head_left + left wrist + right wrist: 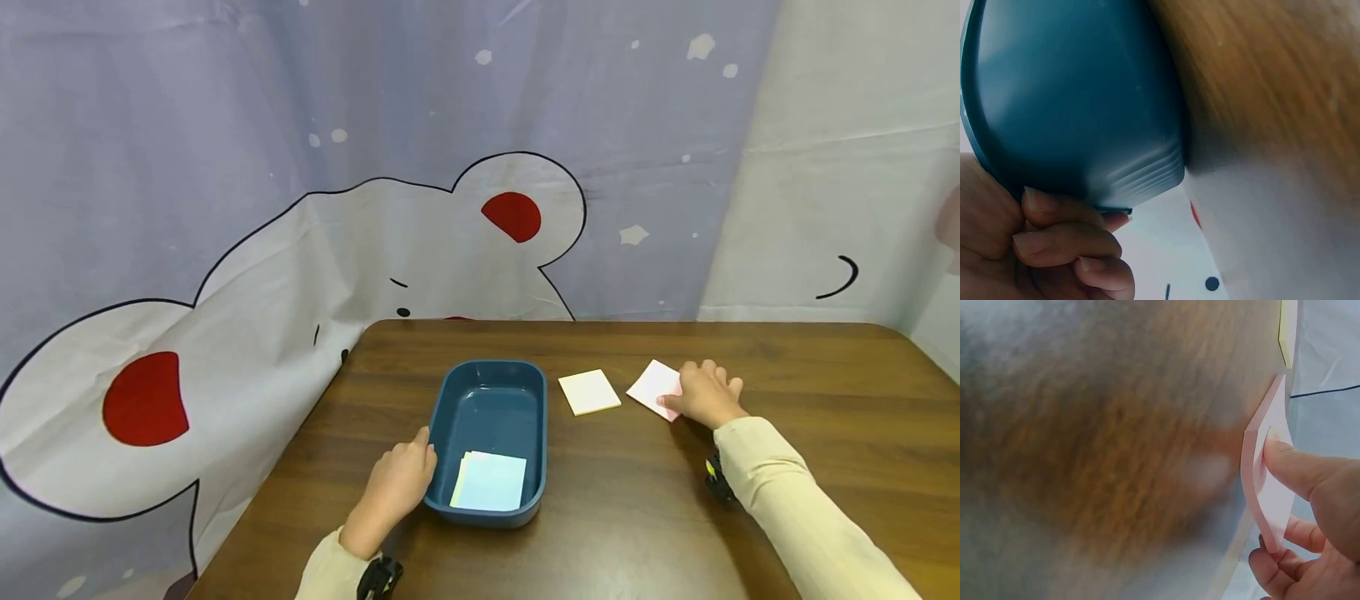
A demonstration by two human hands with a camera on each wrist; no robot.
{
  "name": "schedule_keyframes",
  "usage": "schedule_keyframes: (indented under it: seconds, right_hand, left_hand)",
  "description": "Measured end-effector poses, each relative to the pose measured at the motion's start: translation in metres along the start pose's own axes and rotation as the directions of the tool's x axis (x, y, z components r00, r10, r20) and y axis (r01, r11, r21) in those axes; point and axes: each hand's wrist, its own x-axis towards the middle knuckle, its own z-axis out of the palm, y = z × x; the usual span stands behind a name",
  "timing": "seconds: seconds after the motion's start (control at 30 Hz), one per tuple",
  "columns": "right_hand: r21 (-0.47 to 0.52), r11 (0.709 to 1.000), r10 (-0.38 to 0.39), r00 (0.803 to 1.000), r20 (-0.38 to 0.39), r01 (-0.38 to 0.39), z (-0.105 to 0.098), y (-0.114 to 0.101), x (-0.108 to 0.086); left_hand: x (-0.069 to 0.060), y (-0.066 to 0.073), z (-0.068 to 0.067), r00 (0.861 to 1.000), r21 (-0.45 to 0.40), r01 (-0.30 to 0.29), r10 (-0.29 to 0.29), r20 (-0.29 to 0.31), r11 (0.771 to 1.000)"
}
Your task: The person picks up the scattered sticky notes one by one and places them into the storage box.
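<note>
A dark blue plastic bin (487, 372) stands on the table, with a light blue sticky note pad (491, 483) inside its near end. A pale yellow edge shows from beneath that pad. My left hand (399, 477) grips the bin's left rim; in the left wrist view its curled fingers (1066, 244) lie against the outer wall. On the right, a pink sticky note pad (654, 388) is pinched by my right hand (707, 396). The thumb presses its top face and other fingers hold its edge, bending the pad (1264, 481) slightly in the right wrist view.
A pale yellow sticky note pad (589, 392) lies on the table between the bin and the pink pad. The brown wooden table (622, 500) reaches back to a printed curtain (637, 167) with a cartoon bear.
</note>
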Motion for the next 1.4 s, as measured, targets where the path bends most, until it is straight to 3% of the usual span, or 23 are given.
schedule_keyframes:
  seconds: [0.27,0.5,0.93,1.4]
  right_hand:
    - [-0.049,0.998,-0.039,0.996,-0.074,0.036,0.004,-0.001,-0.003]
    - [-0.011,0.998,-0.060,0.989,-0.134,0.059,0.005,0.003,-0.005]
    - [0.117,0.993,0.012,0.990,-0.139,0.005,-0.005,0.001,-0.002]
    - [0.193,0.979,-0.039,0.986,-0.161,0.070,-0.026,-0.028,-0.001]
  left_hand:
    - [-0.001,-0.002,0.002,1.000,-0.008,0.017,-0.017,0.016,1.000]
    - [-0.001,-0.002,0.001,1.000,0.003,0.010,-0.010,0.008,1.000]
    - [0.000,-0.002,0.001,1.000,0.003,0.006,-0.006,0.001,1.000]
    - [0.001,-0.001,0.002,1.000,-0.028,0.012,-0.011,0.019,1.000]
